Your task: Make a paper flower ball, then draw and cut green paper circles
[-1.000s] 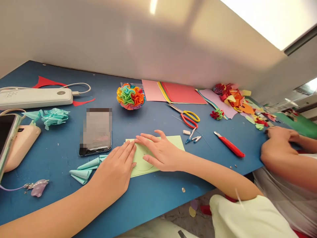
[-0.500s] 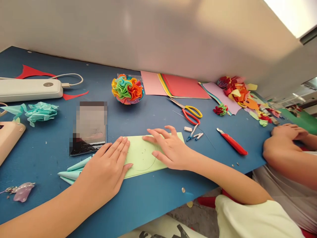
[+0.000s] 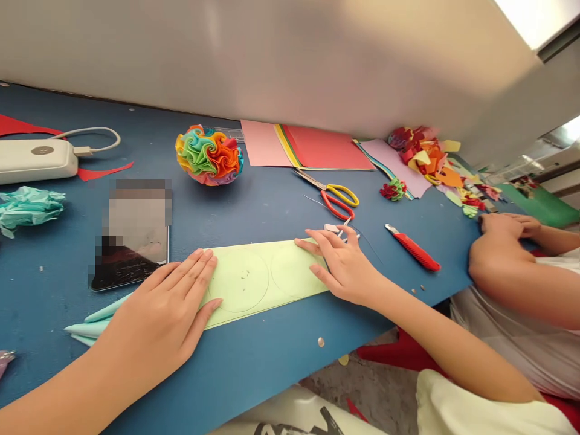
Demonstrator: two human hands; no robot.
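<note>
A pale green strip of paper [image 3: 254, 278], apparently in layers, lies on the blue table in the head view. Two circles are drawn on it in thin line, with small marks inside the left one. My left hand [image 3: 174, 302] rests flat over the strip's left end, fingers stretched out together. At the right end is my right hand [image 3: 342, 266], its fingers spread and touching the paper lightly. Light blue paper cones [image 3: 97, 323] stick out from behind my left hand. A phone [image 3: 136, 235] lies just beyond that hand.
Beyond the strip stand a multicoloured paper ball [image 3: 209, 156], scissors [image 3: 333, 196] and a white eraser [image 3: 333, 228]. A red utility knife [image 3: 414, 248] lies to the right. Coloured sheets [image 3: 326, 148] line the wall. Another person's folded arms [image 3: 507, 241] rest at the table's right.
My right hand has slid rightward along the paper, uncovering the second circle. My left hand stays on the left end. The view has shifted, so the table things appear further left.
</note>
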